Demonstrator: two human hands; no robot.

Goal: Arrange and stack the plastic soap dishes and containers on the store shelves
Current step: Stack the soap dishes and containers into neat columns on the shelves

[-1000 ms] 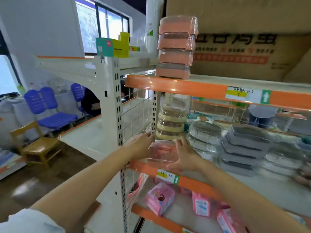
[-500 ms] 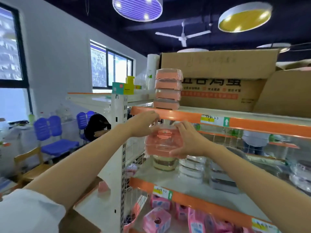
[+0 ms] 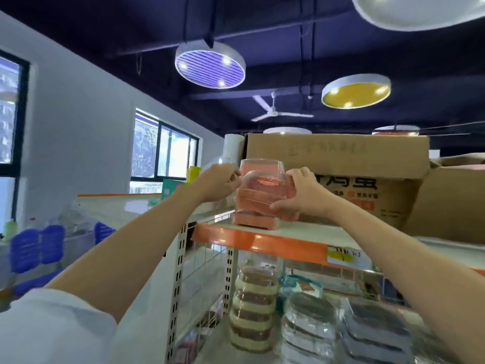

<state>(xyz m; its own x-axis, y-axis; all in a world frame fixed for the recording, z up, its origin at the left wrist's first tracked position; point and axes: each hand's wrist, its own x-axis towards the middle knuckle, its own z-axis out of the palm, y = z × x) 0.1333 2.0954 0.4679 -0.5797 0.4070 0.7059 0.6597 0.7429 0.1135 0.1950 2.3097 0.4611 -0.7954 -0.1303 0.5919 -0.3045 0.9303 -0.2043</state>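
overhead, both hands raised: left hand (image 3: pixel 219 183) and right hand (image 3: pixel 301 195) grasp the pink soap dish (image 3: pixel 263 195) between them, in front of the pink stack (image 3: pixel 256 222) on the top shelf (image 3: pixel 262 239); cardboard box (image 3: pixel 338 164) behind.

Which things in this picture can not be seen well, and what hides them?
- Pink stack on the top shelf, head view: the held pink dish and both hands cover its middle, so the count is unclear.
- Shelf label: writing blurred.
- Clear containers on the lower shelf: motion-blurred, cut by the bottom edge.
- Left hand fingers: hidden behind its back.
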